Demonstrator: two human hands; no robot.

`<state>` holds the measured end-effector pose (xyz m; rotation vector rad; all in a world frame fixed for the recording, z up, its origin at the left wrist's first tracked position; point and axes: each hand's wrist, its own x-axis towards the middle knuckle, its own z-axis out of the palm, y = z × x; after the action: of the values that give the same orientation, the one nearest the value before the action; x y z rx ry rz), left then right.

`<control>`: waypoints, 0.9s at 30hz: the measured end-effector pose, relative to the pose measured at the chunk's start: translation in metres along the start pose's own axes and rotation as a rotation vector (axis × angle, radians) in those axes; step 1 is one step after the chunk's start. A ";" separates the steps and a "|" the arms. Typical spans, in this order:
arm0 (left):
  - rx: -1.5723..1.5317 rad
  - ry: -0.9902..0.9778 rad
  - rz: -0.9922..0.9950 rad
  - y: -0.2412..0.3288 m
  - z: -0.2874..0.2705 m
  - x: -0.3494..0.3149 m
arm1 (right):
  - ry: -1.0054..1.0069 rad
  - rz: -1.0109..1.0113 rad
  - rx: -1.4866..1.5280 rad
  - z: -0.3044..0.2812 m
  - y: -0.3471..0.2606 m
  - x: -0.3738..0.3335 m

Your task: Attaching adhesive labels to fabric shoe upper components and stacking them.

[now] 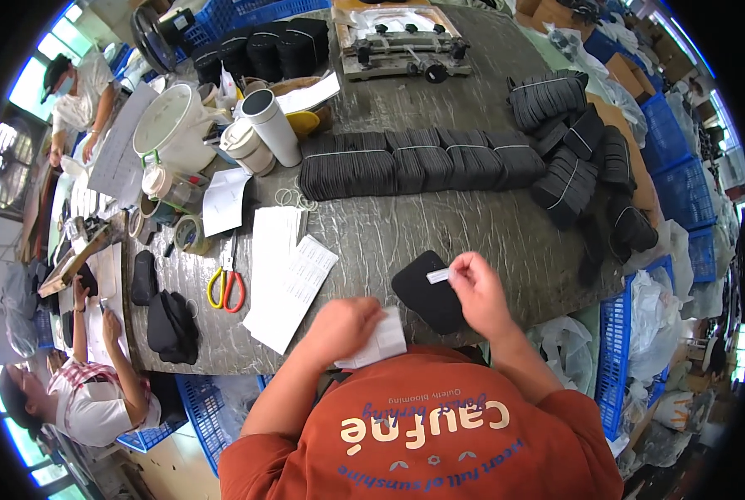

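Near the table's front edge, my left hand (345,327) is closed on a white label sheet (376,343), which hangs in front of my shirt. My right hand (481,293) pinches one end of a small white label (437,276) between thumb and fingers. That label lies over the upper right part of a black fabric piece (426,300) with rounded corners, flat on the table. Whether the label touches the fabric, I cannot tell. More printed white sheets (276,275) lie to the left of my hands.
Tied black fabric stacks (422,162) form a row across the table, with more bundles (568,175) heaped at right. Scissors (226,283), a tape roll (191,235), cups (271,125) and a white bucket (168,125) stand left. Two people work at the left. Blue crates (618,350) stand right.
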<state>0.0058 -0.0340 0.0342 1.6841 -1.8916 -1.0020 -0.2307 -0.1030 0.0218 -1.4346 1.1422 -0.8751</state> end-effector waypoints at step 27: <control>0.194 -0.060 0.461 0.014 0.031 0.010 | -0.110 0.032 -0.227 0.017 0.022 0.019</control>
<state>-0.0278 -0.0358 0.0227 1.2275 -2.3326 -0.7084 -0.2139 -0.1165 -0.0035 -1.6237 1.2069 -0.6516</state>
